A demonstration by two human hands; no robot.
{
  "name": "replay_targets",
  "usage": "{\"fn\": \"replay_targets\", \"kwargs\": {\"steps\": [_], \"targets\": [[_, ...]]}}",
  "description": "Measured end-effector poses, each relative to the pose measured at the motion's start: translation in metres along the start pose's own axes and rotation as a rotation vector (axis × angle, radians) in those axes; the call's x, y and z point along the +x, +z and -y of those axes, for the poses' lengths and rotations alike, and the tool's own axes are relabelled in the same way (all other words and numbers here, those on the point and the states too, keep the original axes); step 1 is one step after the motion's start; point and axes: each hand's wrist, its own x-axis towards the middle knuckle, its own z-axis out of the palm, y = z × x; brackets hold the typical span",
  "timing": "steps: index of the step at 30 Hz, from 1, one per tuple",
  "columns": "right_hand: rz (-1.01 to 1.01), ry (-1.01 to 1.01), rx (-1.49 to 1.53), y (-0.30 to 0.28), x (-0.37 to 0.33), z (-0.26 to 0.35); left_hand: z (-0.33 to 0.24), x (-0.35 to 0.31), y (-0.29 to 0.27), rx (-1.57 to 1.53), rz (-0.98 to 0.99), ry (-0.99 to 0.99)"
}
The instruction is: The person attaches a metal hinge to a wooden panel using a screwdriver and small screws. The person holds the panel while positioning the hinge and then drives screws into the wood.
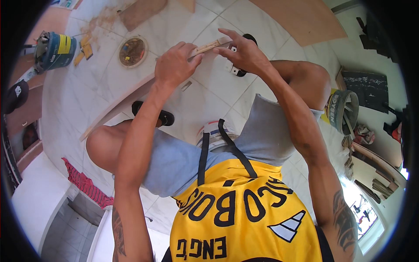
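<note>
In the upper middle of the head view, my left hand (176,63) is closed on a pale wooden strip (206,47), thumb against its near edge. The strip lies slantwise between my hands, its right end higher. My right hand (246,53) is at that right end, index finger and thumb stretched apart around it. Its other fingers are hidden. A long thin board (118,105) runs from beside my left knee up behind my left hand; whether it joins the strip I cannot tell. A small flat metal piece (187,85) lies on the floor below my left hand.
A round tub with small bits (132,52) stands on the dusty tiles. A teal bucket (59,50) holds tools at the left; another bucket (345,109) is by my right knee. Between my legs stands a white bucket (216,133). A wooden panel (301,19) lies at the top right.
</note>
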Motion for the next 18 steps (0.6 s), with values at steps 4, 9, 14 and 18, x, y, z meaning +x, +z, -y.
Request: {"fn": "replay_targets", "kwargs": {"steps": [4, 9, 14, 18], "targets": [[0.039, 0.219, 0.43, -0.021, -0.005, 0.023, 0.008, -0.001, 0.001, -0.074, 0.022, 0.062], [0.119, 0.207, 0.601, -0.031, -0.006, 0.016, 0.006, -0.004, 0.0, -0.095, 0.037, 0.08], [0.149, 0.072, 0.586, -0.024, -0.002, 0.01, 0.005, -0.001, -0.005, -0.135, 0.054, 0.088], [0.118, 0.118, 0.456, -0.022, 0.001, 0.023, 0.008, -0.002, -0.003, -0.142, 0.023, 0.101]]}}
